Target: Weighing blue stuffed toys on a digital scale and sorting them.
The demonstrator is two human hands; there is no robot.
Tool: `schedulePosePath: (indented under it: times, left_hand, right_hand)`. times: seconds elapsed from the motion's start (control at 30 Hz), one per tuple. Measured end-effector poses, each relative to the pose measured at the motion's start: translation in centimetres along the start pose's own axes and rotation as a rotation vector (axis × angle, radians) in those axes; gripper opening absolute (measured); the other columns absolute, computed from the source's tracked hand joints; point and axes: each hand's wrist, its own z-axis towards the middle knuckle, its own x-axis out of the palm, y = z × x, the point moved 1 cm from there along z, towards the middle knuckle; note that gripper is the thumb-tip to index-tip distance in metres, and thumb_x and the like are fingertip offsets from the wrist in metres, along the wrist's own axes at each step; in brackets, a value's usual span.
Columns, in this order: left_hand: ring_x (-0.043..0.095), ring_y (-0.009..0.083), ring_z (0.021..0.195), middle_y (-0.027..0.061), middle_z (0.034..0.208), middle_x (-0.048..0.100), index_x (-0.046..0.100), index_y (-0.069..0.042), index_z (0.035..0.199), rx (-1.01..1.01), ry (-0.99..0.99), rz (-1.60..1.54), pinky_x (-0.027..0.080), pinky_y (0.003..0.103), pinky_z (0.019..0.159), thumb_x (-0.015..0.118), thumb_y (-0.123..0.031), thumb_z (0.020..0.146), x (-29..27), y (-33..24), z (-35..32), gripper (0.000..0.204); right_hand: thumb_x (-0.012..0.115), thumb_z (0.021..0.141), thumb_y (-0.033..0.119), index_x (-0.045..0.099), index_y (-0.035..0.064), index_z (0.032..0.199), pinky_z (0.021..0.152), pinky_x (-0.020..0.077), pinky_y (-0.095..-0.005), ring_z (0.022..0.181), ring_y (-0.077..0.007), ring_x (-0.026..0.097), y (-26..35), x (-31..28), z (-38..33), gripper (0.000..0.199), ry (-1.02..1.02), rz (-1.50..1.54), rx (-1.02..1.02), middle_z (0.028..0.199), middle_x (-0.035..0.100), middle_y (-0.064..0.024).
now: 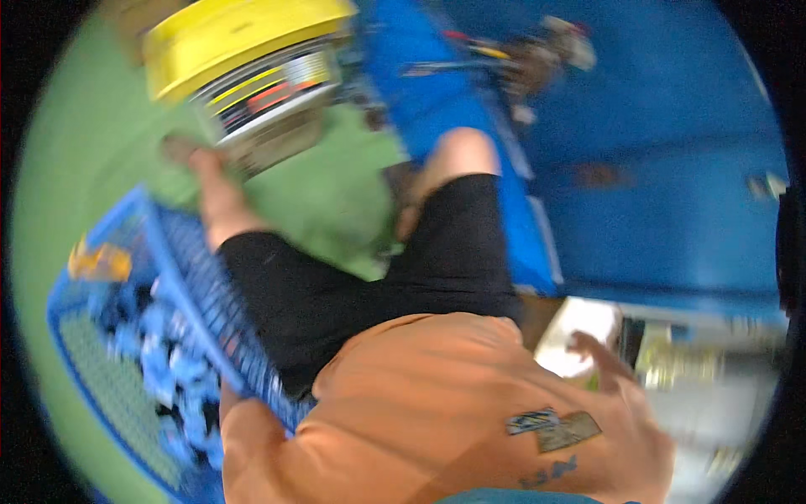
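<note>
Blue basket of light-blue pieces, near left; left hand hidden, right hand blurred, near right; cannot tell finger state of either; possible risk: spilled pieces, from snagging the basket

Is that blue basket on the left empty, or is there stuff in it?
Not empty: a heap of light-blue pieces shows inside the blue basket. Blur hides what they are.

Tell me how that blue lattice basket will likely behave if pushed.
The blue lattice basket would probably flex only a little, since its walls and thick rim look like molded plastic. The many blue pieces inside likely add some weight. They lie jumbled, so they may shift when it moves.
</note>
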Motion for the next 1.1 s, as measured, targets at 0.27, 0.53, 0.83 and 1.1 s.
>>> schedulePosePath:
  times: [0.27,0.53,0.83,1.1]
  left_hand:
    - [0.068,0.0328,0.097,0.0188,0.107,0.072,0.071,-0.006,0.117,-0.294,-0.09,-0.266,0.053,0.042,0.087,0.065,-0.03,0.087,-0.7,10.4,-11.7,0.039]
    - [0.068,0.0381,0.096,0.0201,0.109,0.072,0.068,-0.007,0.118,-0.45,-0.476,-0.179,0.054,0.044,0.088,0.067,-0.026,0.086,-4.5,9.1,-12.4,0.037]
    - [0.066,0.0375,0.106,0.0241,0.114,0.068,0.065,-0.005,0.122,-0.491,-0.192,-0.063,0.052,0.046,0.097,0.066,-0.026,0.088,0.0,15.1,-11.0,0.04]
    - [0.06,0.0284,0.077,0.0157,0.088,0.066,0.066,-0.001,0.107,-0.39,-0.589,-0.257,0.051,0.04,0.079,0.071,-0.03,0.088,-6.8,8.7,-13.1,0.035]
  right_hand:
    - [0.062,0.09,0.022,0.066,0.0016,0.109,0.063,0.05,-0.0319,0.07,-0.0182,0.056,9.1,2.3,9.9,0.028,-0.253,-0.177,-0.151,0.09,0.068,-0.0078]
    - [0.058,0.094,0.02,0.065,0.0015,0.106,0.066,0.05,-0.032,0.07,-0.0189,0.056,9.6,0.0,9.1,0.023,-0.407,-0.302,-0.17,0.088,0.066,-0.0082]
    - [0.054,0.1,0.018,0.063,0.0013,0.104,0.068,0.0501,-0.0322,0.07,-0.0198,0.056,11.2,-4.3,4.6,0.02,-0.624,-0.43,-0.196,0.086,0.065,-0.0087]
    - [0.05,0.105,0.016,0.062,0.0011,0.101,0.07,0.0501,-0.0324,0.07,-0.0205,0.056,29.0,-8.9,2.3,0.02,-1.045,-0.557,-0.876,0.084,0.064,-0.0091]
